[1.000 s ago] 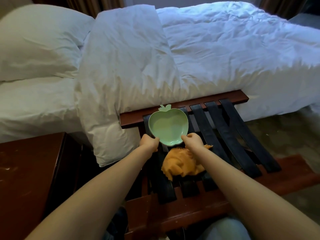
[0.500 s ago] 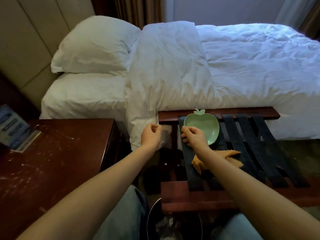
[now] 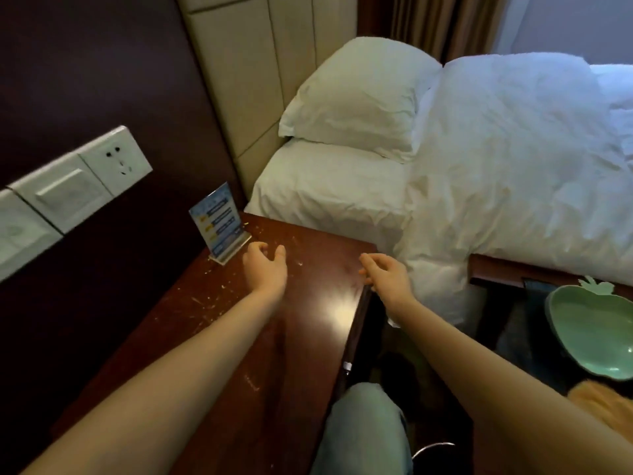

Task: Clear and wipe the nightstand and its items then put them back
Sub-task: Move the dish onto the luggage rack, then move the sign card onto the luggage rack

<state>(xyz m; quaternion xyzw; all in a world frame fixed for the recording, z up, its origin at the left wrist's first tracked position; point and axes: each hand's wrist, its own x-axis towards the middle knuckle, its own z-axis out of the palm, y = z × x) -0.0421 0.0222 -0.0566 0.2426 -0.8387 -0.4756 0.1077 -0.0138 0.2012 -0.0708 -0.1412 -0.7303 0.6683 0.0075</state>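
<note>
Dark wood nightstand (image 3: 291,354), sign card (image 3: 217,222) just beyond left grip (image 3: 265,269), right grip (image 3: 387,275) at its edge, both spread, empty

A dark reddish wooden nightstand (image 3: 274,337), its glossy top flecked with pale crumbs and scratches, lies beneath the left hand (image 3: 265,265). A small blue-and-white sign card (image 3: 219,224) in a clear stand sits upright just beyond that hand's fingers. Well to the right of the right hand (image 3: 387,275), a pale green apple-shaped dish (image 3: 596,330) rests face up, with an orange cloth (image 3: 596,402) just beside its near edge.
</note>
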